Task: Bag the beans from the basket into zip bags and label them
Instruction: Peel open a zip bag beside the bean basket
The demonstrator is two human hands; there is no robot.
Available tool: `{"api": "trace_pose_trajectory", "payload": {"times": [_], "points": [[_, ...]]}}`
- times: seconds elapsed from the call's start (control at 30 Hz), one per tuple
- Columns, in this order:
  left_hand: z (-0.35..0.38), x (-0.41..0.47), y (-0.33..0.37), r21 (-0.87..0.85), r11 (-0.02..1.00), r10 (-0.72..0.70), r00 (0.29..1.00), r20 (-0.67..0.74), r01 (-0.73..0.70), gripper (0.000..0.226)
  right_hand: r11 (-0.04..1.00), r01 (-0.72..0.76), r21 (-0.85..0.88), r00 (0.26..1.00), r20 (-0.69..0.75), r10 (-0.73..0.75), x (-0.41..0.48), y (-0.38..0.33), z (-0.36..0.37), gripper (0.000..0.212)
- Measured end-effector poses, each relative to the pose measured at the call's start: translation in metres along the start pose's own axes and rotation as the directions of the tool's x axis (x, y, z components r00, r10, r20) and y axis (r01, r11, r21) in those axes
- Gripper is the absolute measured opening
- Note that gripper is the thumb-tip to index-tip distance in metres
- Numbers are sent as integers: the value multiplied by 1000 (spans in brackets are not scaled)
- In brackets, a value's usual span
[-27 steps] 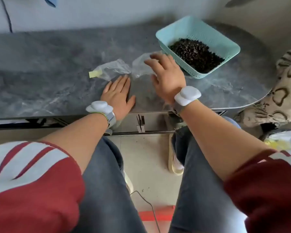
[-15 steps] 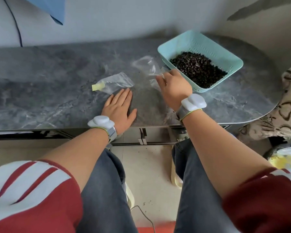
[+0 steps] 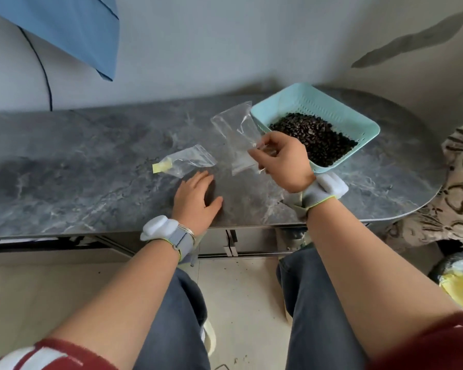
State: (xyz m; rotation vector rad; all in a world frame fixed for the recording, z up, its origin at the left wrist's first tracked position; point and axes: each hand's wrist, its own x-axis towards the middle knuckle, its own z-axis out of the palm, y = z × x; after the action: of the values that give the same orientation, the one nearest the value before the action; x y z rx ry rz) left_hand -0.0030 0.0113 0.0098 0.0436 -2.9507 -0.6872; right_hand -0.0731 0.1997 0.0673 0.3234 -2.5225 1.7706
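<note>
Right hand now lifting clear zip bag higher off surface than half second ago, pinching its lower edge; bag crinkling, thin, glossy. Left hand lying flat, fingers spread, grasping nothing. Second zip bag with yellow tag lying flat just beyond left hand. Surface showing grey marbled stone, rounded right end, against pale wall. Mint slotted plastic basket sitting far right, holding dark glossy beans.
</note>
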Motion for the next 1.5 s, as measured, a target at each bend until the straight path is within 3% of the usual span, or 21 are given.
{"api": "trace_pose_trajectory", "payload": {"times": [0.03,0.1,0.13,0.23,0.3,0.4,0.47,0.53,0.67,0.73,0.83,0.97,1.03,1.1,1.17,1.23,1.37,1.5], "points": [[-3,-2,8,-203,977,-81,995,-65,66,54,1000,4,9,999,37,-4,1,-2,-1,13],[-12,-6,22,-595,797,-217,969,-115,107,57,997,31,-71,994,109,-24,-2,-8,-3,13],[-19,-6,27,-697,712,-250,958,-139,84,62,993,42,-115,987,160,-24,-3,-14,-4,15],[-34,-9,34,-771,631,-291,946,-140,79,73,995,14,-96,897,442,30,-7,-27,-11,13],[-37,-10,37,-810,564,-354,934,-58,163,68,1000,-12,10,819,573,4,-9,-29,-13,9],[-35,-8,40,-909,366,-373,926,54,200,37,982,-114,152,833,553,11,-9,-23,-12,13],[-34,-4,41,-931,325,-384,923,28,164,17,975,-146,170,876,480,48,-8,-18,-17,14],[-33,-2,43,-948,290,-420,908,1,135,10,972,-138,192,901,431,43,-7,-14,-21,9],[-37,7,48,-983,153,-464,886,18,101,7,866,-160,473,942,335,-9,-7,-10,-22,8],[-42,14,50,-981,178,-465,885,-13,79,10,792,-207,574,950,311,22,-7,-12,-20,14],[-49,36,54,-941,339,-496,852,-169,11,14,708,-238,665,963,259,80,-2,-16,-17,27],[-48,60,51,-739,674,-448,788,-422,-13,28,810,-96,578,995,54,79,9,-18,-11,22],[-45,62,50,-538,843,-352,741,-572,-14,28,869,-37,494,996,-49,70,15,-14,-6,20],[-49,62,52,-313,948,-192,692,-696,-52,16,901,2,434,992,-112,51,20,-12,-3,20],[-51,62,55,-261,954,-87,702,-707,-145,3,904,17,427,988,-144,49,25,-14,-4,20],[-48,60,58,-352,909,-65,758,-649,-223,2,899,21,438,985,-161,56,31,-15,-4,20],[-38,53,72,-472,857,-95,836,-541,-208,3,834,-5,552,969,-203,140,39,-15,-6,21],[-35,52,74,-417,888,-39,874,-484,-191,28,823,-38,566,966,-189,175,36,-16,-9,21]]}}
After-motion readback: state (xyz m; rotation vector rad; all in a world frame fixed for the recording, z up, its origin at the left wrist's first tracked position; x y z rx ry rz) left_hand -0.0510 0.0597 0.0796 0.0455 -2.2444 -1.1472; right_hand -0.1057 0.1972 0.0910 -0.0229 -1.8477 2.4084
